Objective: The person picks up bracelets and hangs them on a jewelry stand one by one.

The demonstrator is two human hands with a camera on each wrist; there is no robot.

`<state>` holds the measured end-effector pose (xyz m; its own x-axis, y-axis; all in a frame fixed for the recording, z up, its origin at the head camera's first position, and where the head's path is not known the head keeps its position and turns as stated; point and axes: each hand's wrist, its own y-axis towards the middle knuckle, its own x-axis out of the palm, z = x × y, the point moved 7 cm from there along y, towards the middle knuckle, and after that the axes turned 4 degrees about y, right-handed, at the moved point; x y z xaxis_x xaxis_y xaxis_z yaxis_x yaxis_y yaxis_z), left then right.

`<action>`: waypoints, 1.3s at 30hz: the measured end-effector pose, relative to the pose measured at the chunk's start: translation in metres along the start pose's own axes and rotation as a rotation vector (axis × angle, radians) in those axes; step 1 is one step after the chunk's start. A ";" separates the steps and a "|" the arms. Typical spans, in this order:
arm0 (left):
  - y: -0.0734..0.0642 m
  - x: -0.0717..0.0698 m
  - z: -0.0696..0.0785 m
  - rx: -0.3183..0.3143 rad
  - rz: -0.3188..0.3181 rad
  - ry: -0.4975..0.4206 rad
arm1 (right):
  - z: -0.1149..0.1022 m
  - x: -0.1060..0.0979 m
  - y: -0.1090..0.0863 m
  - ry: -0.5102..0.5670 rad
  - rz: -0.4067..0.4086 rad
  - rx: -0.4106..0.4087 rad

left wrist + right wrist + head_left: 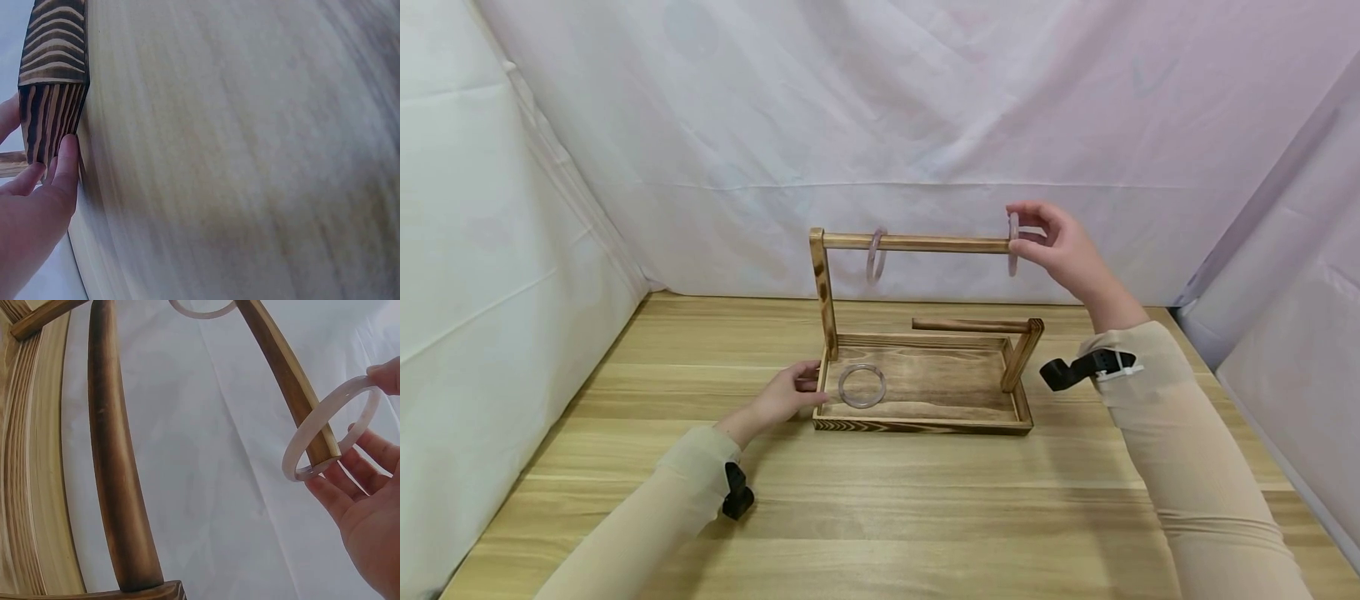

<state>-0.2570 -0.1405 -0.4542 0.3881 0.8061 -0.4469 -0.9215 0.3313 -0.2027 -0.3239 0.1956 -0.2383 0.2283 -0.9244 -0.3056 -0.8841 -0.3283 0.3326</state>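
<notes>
A wooden bangle stand has a shallow tray, a long upper bar and a shorter lower bar. My right hand pinches a pale lilac bangle between thumb and fingers, the ring encircling the upper bar's free end. Farther left on that bar hangs a second bangle. A third bangle lies flat at the tray's left end. There my left hand grips the tray's short side, thumb over the rim and fingers against the outer face.
The stand rests on a wood-grain table. White cloth hangs behind it and along both sides. A post at the tray's right carries the lower bar, which points left. Each forearm wears a black strap mount.
</notes>
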 end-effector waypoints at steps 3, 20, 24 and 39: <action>-0.001 0.000 0.000 -0.012 0.005 0.001 | -0.001 0.002 0.001 -0.012 -0.010 0.010; 0.000 -0.001 0.000 0.015 0.002 -0.019 | -0.005 0.011 0.007 -0.106 -0.059 0.069; -0.003 -0.002 0.004 0.053 0.002 -0.007 | -0.006 0.013 0.009 -0.111 -0.069 0.063; 0.001 0.000 -0.002 -0.017 0.011 -0.015 | -0.013 0.023 0.014 -0.149 -0.095 0.063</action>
<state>-0.2583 -0.1408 -0.4560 0.3772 0.8169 -0.4363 -0.9254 0.3137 -0.2126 -0.3260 0.1672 -0.2293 0.2526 -0.8493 -0.4635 -0.8865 -0.3951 0.2410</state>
